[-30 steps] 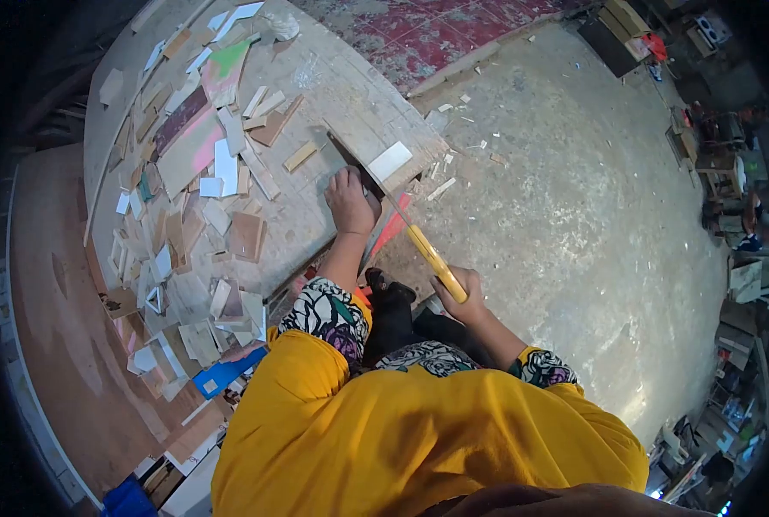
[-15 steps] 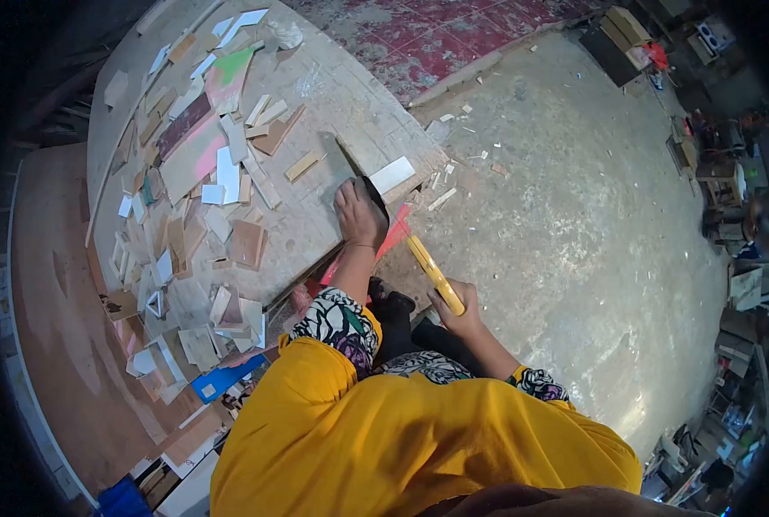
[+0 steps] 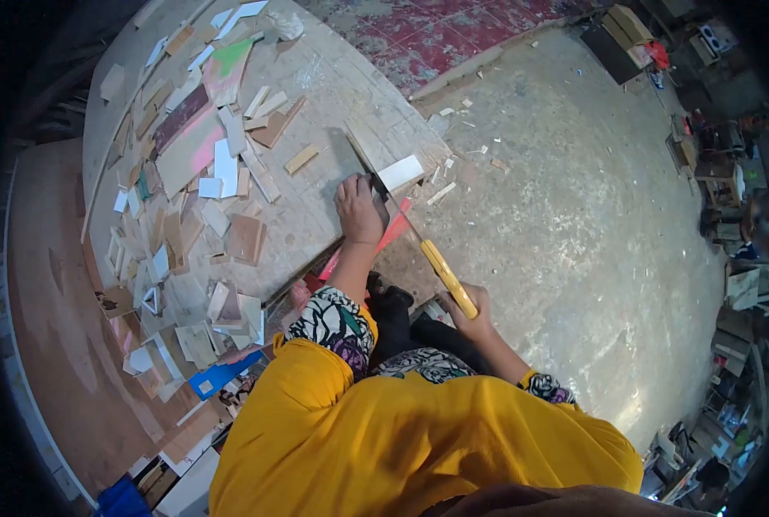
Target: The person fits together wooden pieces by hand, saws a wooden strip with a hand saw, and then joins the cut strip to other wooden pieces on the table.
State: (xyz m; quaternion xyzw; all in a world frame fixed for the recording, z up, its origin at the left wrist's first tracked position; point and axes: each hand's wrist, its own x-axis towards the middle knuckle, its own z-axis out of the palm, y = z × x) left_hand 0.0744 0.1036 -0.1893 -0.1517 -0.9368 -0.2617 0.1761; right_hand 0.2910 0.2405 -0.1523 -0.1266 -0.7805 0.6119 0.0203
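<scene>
My right hand (image 3: 470, 312) is closed around the yellow handle of a handsaw (image 3: 447, 276). The saw's thin blade slants up and left, passing close beside my left hand and over the workbench edge. Curled fingers of my left hand (image 3: 361, 209) press down at the bench corner, against a white-faced wood piece (image 3: 401, 173). That piece lies along the blade's right side, near the edge. How far the blade sits in the wood is hidden, and so is my left thumb.
The workbench (image 3: 315, 86) carries many wood offcuts (image 3: 246, 239) on its left side, with a small wood block (image 3: 301, 158) nearer the blade. Wood scraps (image 3: 442, 193) litter the concrete floor (image 3: 565, 215). A pink-red strip (image 3: 397, 226) shows below the bench corner.
The saw and my right hand have shifted slightly down and to the right, showing more blade near the handle. My left hand stays about where it was.
</scene>
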